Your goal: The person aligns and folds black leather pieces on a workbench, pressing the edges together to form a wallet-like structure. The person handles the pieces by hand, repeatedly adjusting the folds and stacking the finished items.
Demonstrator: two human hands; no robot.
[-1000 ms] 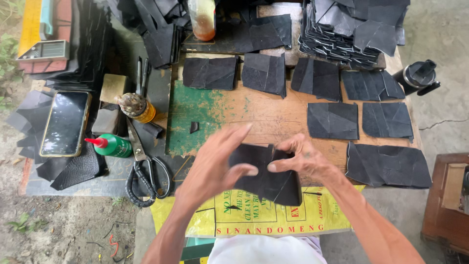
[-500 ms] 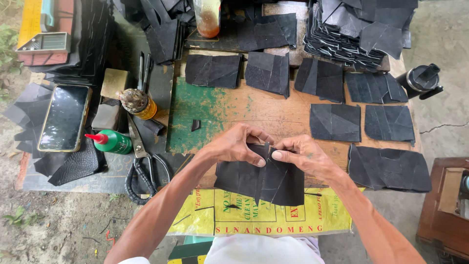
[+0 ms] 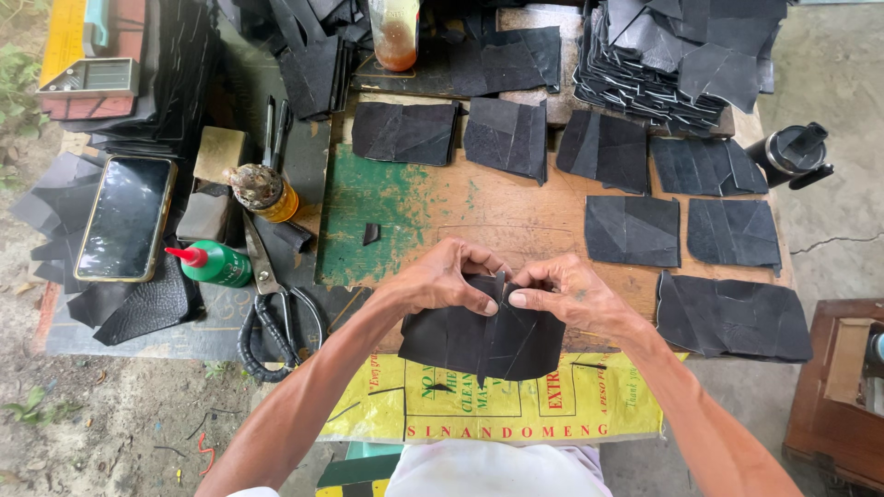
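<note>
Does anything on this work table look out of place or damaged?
Little stands out. The green paint on the wooden board is worn and patchy, and one tiny black scrap lies alone there, away from the leather pieces.

Seven flat black patchwork panels (image 3: 633, 229) on board, one phone (image 3: 124, 217), one scissors (image 3: 272, 313), one green glue bottle (image 3: 214, 263)

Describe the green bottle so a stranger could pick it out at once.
Start at the green-painted wooden board on the table and look just past its left edge. Between the phone and the scissors lies a small green bottle on its side. Its red pointed nozzle sets it apart from the upright orange-bodied bottle above it.
</note>
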